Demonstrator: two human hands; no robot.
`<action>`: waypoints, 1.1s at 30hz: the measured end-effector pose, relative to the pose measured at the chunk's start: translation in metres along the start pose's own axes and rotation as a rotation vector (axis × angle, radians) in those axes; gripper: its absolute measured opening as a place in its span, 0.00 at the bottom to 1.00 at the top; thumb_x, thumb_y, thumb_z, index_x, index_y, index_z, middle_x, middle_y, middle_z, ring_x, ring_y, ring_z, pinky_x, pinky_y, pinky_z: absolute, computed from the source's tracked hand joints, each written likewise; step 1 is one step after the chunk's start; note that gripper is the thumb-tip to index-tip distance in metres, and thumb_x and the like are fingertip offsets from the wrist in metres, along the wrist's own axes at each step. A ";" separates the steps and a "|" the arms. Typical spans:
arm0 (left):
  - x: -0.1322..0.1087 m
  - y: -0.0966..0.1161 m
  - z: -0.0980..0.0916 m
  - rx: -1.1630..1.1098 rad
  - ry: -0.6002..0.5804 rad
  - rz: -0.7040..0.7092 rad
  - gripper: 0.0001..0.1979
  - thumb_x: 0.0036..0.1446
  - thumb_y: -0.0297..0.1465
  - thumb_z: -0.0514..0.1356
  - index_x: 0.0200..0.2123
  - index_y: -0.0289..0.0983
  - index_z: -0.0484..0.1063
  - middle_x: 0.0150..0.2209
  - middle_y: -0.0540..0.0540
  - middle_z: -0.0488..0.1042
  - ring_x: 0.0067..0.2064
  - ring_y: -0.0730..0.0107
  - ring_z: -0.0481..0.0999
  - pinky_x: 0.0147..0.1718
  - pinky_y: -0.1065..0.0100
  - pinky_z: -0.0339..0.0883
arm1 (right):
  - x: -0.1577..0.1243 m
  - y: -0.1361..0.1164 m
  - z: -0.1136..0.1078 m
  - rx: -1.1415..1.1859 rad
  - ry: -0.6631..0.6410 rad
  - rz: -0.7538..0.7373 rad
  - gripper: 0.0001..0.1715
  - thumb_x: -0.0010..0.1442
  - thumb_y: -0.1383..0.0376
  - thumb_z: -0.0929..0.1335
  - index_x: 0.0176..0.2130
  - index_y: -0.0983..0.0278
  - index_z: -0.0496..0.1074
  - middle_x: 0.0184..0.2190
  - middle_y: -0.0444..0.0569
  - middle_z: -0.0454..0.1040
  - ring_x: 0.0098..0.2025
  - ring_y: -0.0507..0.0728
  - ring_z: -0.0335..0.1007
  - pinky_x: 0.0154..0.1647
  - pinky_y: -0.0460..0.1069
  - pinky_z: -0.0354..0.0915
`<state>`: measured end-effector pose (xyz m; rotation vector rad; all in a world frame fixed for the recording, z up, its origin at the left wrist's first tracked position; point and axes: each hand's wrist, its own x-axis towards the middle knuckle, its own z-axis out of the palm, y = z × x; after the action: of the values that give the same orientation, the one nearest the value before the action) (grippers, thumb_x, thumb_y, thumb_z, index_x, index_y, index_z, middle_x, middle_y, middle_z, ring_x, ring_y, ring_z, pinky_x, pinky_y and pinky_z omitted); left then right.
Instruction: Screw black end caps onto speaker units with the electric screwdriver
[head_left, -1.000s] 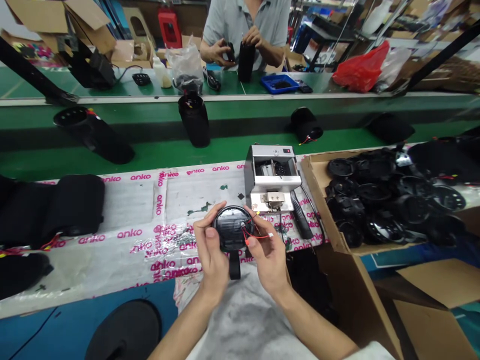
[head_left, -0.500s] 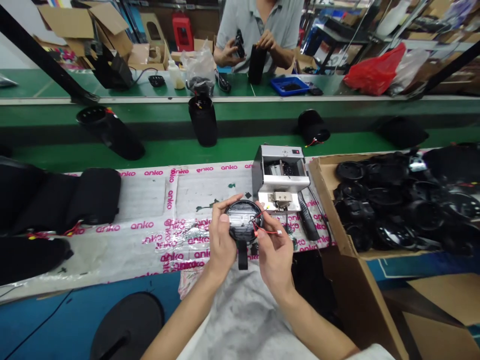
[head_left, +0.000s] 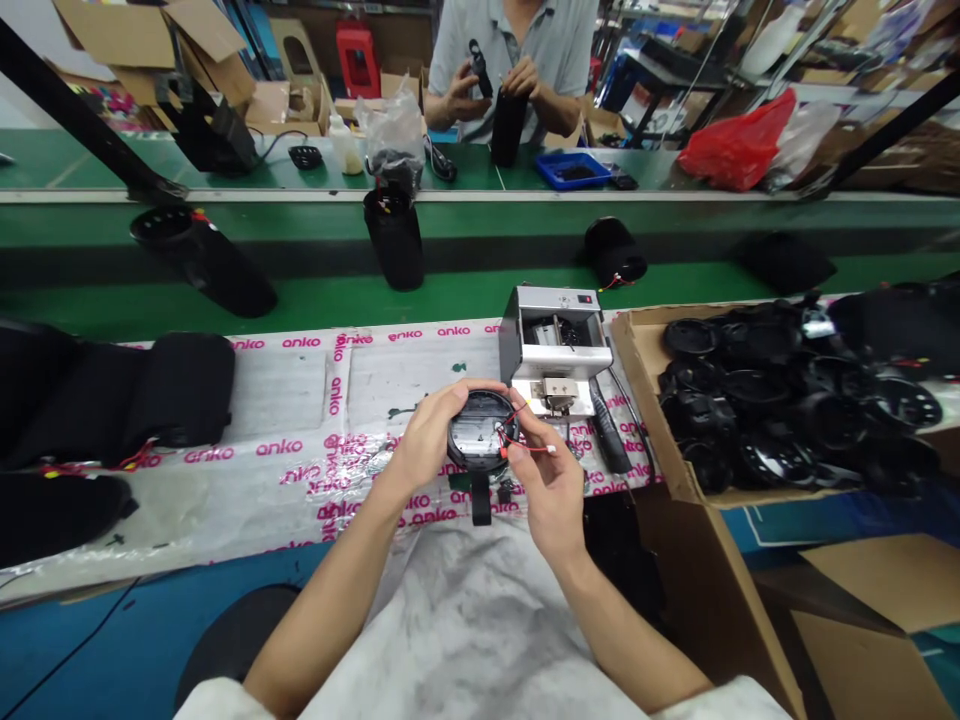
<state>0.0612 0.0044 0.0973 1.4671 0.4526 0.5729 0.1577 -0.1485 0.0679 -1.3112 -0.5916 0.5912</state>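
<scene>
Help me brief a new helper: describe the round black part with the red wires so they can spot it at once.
On the bench covered in pink-lettered plastic sheeting, find the silver machine beside the cardboard box. Just in front of the machine, the left hand and right hand hold a round black disc. Unlike the discs piled in the box, it has thin red wires.

Reached forward from below with both forearms (head_left: 322, 610), angled inward and converging near the middle of the bench, white sleeves (head_left: 217, 700) showing at the bottom edge. Curled the left hand (head_left: 427, 425) closed, its back turned upward, fingers (head_left: 471, 388) arched over toward the right. Raised the right hand (head_left: 546, 490) on a bent wrist, just beside the left, thumb (head_left: 517, 452) and fingertips drawn together in a firm pinch.
</scene>
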 end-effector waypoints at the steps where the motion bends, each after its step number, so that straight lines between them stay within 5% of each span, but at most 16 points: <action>1: 0.001 -0.002 0.001 -0.026 -0.001 0.006 0.25 0.77 0.43 0.50 0.52 0.37 0.85 0.55 0.41 0.85 0.58 0.52 0.82 0.62 0.58 0.71 | 0.001 0.001 -0.005 -0.020 -0.040 -0.024 0.24 0.68 0.56 0.77 0.61 0.57 0.79 0.73 0.56 0.70 0.76 0.65 0.66 0.81 0.68 0.57; 4: 0.003 -0.005 0.005 -0.072 0.013 0.005 0.24 0.76 0.42 0.51 0.51 0.37 0.85 0.53 0.41 0.86 0.57 0.52 0.83 0.61 0.58 0.73 | 0.006 0.004 -0.024 -0.099 -0.233 -0.079 0.34 0.64 0.59 0.80 0.66 0.53 0.75 0.78 0.54 0.60 0.81 0.65 0.54 0.82 0.67 0.55; 7: 0.002 -0.003 0.009 -0.109 0.006 0.013 0.23 0.75 0.40 0.52 0.48 0.36 0.85 0.52 0.40 0.86 0.56 0.51 0.84 0.59 0.58 0.74 | 0.011 0.009 -0.038 -0.210 -0.328 -0.082 0.43 0.60 0.61 0.82 0.70 0.52 0.71 0.77 0.54 0.64 0.80 0.65 0.57 0.82 0.67 0.54; 17: 0.004 0.005 0.007 -0.111 -0.034 -0.052 0.22 0.74 0.39 0.52 0.48 0.37 0.86 0.51 0.42 0.87 0.56 0.49 0.84 0.61 0.55 0.75 | 0.027 0.000 -0.030 -0.158 -0.344 -0.027 0.36 0.55 0.59 0.84 0.55 0.57 0.68 0.66 0.56 0.73 0.69 0.62 0.73 0.72 0.60 0.70; 24: -0.002 0.002 0.000 0.001 -0.068 -0.041 0.24 0.77 0.44 0.51 0.55 0.38 0.84 0.58 0.41 0.84 0.61 0.48 0.81 0.64 0.55 0.72 | 0.034 -0.009 -0.033 -0.106 -0.403 0.006 0.36 0.53 0.61 0.84 0.52 0.56 0.66 0.70 0.57 0.71 0.70 0.61 0.72 0.71 0.58 0.70; 30: -0.003 0.001 -0.005 0.017 -0.143 0.004 0.25 0.79 0.44 0.50 0.57 0.38 0.83 0.59 0.40 0.83 0.62 0.50 0.80 0.64 0.56 0.70 | 0.053 -0.015 -0.038 -0.037 -0.462 0.112 0.34 0.45 0.61 0.88 0.46 0.59 0.75 0.65 0.57 0.78 0.60 0.63 0.82 0.63 0.58 0.78; 33: -0.002 -0.003 -0.003 0.002 -0.111 0.011 0.26 0.78 0.46 0.50 0.54 0.37 0.83 0.56 0.39 0.84 0.59 0.50 0.82 0.63 0.56 0.71 | 0.059 -0.026 -0.049 -0.055 -0.474 0.107 0.25 0.53 0.58 0.85 0.47 0.59 0.82 0.63 0.56 0.81 0.61 0.64 0.82 0.66 0.62 0.76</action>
<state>0.0579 0.0049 0.0939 1.4959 0.3586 0.4976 0.2354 -0.1459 0.0895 -1.2638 -0.9324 0.9931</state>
